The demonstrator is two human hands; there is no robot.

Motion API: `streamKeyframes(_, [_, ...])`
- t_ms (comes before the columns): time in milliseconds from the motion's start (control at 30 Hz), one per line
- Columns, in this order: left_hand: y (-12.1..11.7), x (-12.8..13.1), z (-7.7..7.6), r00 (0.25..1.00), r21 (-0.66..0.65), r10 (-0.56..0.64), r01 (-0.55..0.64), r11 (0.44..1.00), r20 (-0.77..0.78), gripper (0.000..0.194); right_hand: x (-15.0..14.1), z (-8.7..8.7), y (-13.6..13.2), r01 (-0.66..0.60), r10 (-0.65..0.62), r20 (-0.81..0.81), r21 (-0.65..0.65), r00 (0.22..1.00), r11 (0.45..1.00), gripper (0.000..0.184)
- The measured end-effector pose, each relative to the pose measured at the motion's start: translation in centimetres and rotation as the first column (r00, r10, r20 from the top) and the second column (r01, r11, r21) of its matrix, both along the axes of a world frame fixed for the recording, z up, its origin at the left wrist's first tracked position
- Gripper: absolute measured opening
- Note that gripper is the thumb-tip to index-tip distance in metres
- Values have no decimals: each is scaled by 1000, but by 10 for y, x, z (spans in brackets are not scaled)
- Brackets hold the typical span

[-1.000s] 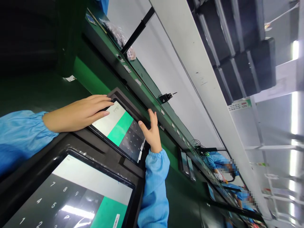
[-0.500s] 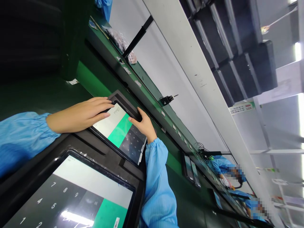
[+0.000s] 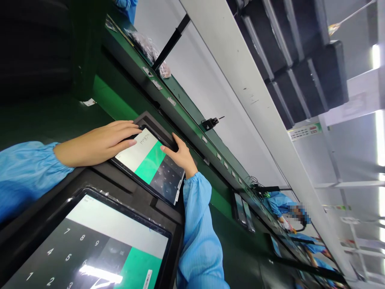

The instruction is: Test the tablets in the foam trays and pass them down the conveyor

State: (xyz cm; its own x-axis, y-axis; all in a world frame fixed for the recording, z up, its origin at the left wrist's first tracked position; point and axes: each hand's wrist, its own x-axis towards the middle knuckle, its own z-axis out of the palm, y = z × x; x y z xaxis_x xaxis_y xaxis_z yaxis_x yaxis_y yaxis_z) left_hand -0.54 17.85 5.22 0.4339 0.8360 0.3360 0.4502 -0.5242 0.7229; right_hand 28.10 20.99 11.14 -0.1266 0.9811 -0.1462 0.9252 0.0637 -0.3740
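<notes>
A lit tablet (image 3: 149, 163) with a white, green and dark keypad screen lies in a black tray (image 3: 150, 120). My left hand (image 3: 99, 142) rests on its left corner, fingers stretched out flat over the bezel. My right hand (image 3: 179, 154) curls its fingers over the tablet's far edge, thumb pointing left along the screen. Both arms wear blue sleeves. A second lit tablet (image 3: 99, 249) showing a number keypad lies closer to me in another black tray.
The trays sit on a green conveyor bench (image 3: 60, 116) with a labelled rail (image 3: 180, 108) behind. A black clamp (image 3: 210, 122) and a bag of parts (image 3: 150, 48) are on the rail. More devices (image 3: 243, 212) and workers in blue (image 3: 282, 206) are further down.
My right hand came down from the tablet's right side, fingers raised, and closed over its far edge. My left hand has stayed on the left corner.
</notes>
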Motion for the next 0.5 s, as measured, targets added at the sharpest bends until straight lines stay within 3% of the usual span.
streamKeyframes(133, [1,-1,-2,1000,-9,2,-2,1000,-16,76,1,4,-2,-21,21,-16,-22,1000,1000,115])
streamKeyframes(300, [3,-2,-9,1000,12,-4,5,1000,-17,68,38,9,-17,210,-160,-312,134,936,968,103])
streamKeyframes(500, [0,-3,-5,999,-17,-19,18,1000,-42,71,84,-5,-62,316,-248,-381,126,891,941,93])
